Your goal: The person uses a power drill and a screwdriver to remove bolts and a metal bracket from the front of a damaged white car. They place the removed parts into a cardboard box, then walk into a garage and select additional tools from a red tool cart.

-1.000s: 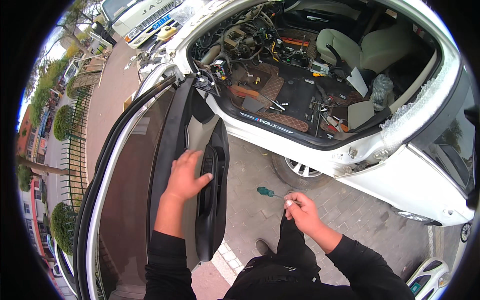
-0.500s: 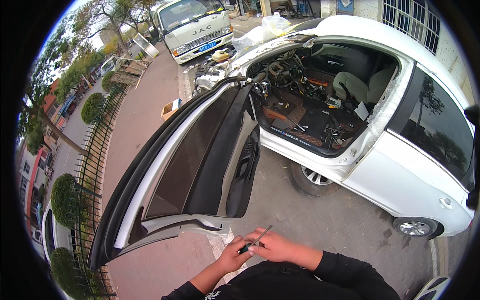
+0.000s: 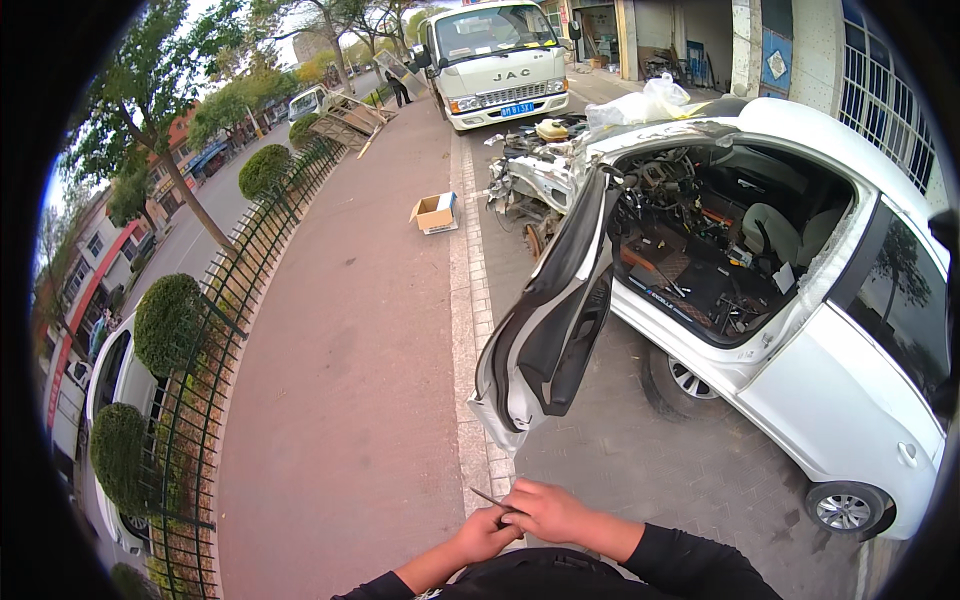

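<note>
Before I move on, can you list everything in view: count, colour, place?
Slim tool: 1, grey shaft showing, held between both hands
Car: 1, white, right
Car door: 1, white with black and grey trim, open
Seat: at least 1, pale, inside the car
Loose parts: many, mixed, car floor; too small to count
Truck: 1, white, top centre
Cardboard box: 1, brown, on the paving
Fence: 1, dark green, left
Bushes: several, green, along the fence
Trees: several, green, upper left
Left hand: 1, bare, lower centre
Right hand: 1, bare, beside it
Sleeves: 2, black, lower edge
</note>
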`<state>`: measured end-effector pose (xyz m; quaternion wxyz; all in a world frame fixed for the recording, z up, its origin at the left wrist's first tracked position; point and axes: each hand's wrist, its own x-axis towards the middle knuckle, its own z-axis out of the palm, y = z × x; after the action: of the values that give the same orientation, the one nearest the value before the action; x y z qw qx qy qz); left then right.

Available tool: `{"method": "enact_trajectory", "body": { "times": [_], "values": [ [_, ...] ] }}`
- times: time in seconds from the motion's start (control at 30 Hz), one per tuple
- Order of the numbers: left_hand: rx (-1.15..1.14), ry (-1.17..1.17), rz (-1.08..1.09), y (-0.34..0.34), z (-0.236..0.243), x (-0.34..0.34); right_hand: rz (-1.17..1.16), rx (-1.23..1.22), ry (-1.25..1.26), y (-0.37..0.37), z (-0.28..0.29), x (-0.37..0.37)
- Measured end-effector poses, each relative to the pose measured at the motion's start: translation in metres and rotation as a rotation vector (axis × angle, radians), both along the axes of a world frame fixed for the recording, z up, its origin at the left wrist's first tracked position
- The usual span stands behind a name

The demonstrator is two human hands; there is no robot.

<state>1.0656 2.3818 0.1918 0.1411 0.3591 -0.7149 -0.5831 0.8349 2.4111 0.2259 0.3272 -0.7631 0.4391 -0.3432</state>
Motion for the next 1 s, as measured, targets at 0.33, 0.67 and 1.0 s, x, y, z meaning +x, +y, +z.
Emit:
{"method": "enact_trajectory", "body": {
  "times": [0.33, 0.67, 1.0],
  "values": [
    [-0.07, -0.099, 0.466, -0.143, 0.0, 0.247, 0.184, 0.369, -0.159, -0.175, -0.027, 0.246],
    [0.0, 0.129, 0.438, -0.387, -0.022, 0.332, -0.078, 0.46, -0.279, -0.411, -0.049, 0.344],
    [0.086, 0.064, 0.66, -0.626, -0.032, 0.301, -0.135, 0.66, -0.318, -0.701, -0.058, 0.248]
  ]
}}
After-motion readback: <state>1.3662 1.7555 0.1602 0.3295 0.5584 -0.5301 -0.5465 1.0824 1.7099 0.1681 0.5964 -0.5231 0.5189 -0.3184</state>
